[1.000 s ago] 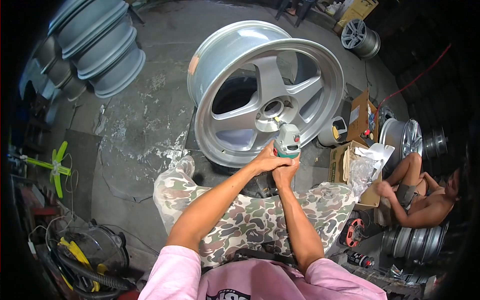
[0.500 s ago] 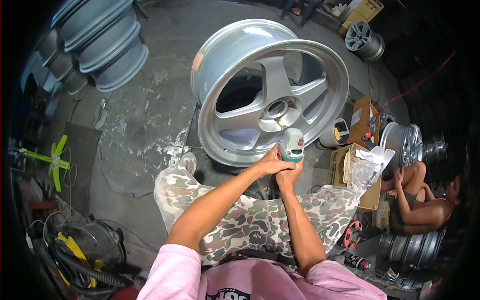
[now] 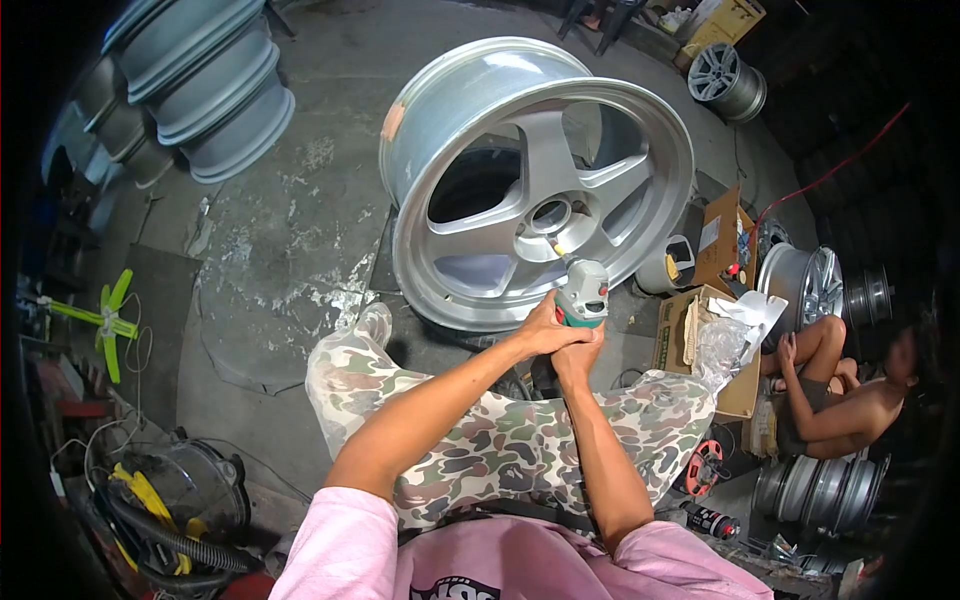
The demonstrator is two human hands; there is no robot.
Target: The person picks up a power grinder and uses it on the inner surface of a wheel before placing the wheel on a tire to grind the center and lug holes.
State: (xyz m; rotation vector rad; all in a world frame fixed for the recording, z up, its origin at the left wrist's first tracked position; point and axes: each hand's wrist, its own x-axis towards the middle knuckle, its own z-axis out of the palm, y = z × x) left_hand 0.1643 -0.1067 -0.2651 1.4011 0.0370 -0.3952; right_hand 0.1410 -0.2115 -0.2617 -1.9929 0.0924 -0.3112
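Note:
A large silver alloy wheel rim [image 3: 550, 160] stands tilted toward me, its spokes facing my hands. A grey-and-green handheld power tool [image 3: 584, 285] points at the hub, its small yellow tip [image 3: 560, 249] right at a bolt hole beside the centre bore. My left hand [image 3: 543, 330] is wrapped round the tool's left side. My right hand [image 3: 578, 355] closes round its lower end, up against the left one. The fingers beneath the tool are partly hidden.
At the right, a person [image 3: 835, 395] sits beside more rims [image 3: 790, 285]. Nearer are a cardboard box [image 3: 740, 390] with plastic wrap, a spray can [image 3: 712, 520] and a red reel [image 3: 705, 467]. Stacked rims [image 3: 215, 95], a green fan [image 3: 112, 322] and a vacuum hose [image 3: 175, 535] are leftward.
The view has shifted very slightly. Both hands keep hold of the tool at the hub with its tip at nearly the same spot. The seated person has leaned a little.

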